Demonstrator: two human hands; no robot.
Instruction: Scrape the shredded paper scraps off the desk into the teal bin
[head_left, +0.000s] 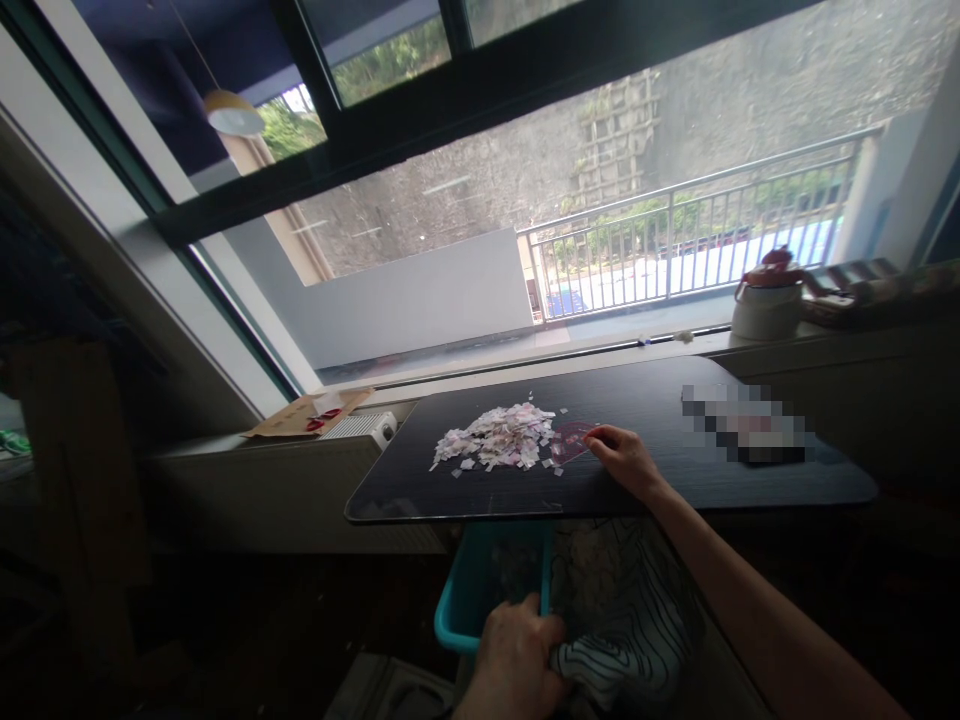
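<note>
A loose heap of small pale paper-like pieces (pixel 499 435) lies on the dark tabletop (pixel 465 500). At its right edge, my right hand (pixel 624 458) pinches a thin, see-through pinkish-red flat piece (pixel 572 442). That piece touches or nearly touches the heap; its exact kind is unclear. Below the table's front edge, my left hand (pixel 517 650) closes over the near right rim of a turquoise bin (pixel 454 630). Dim, pale contents show inside the bin. Black-and-white patterned cloth (pixel 626 650) lies just right of my left hand, with more pale bits on it.
A blurred-out item (pixel 750 425) lies on the table's right side. Behind the table runs a windowsill with a white lidded jug (pixel 766 305). Brown paper with red-handled scissors (pixel 322 420) rests at left, beside a white radiator (pixel 364 430).
</note>
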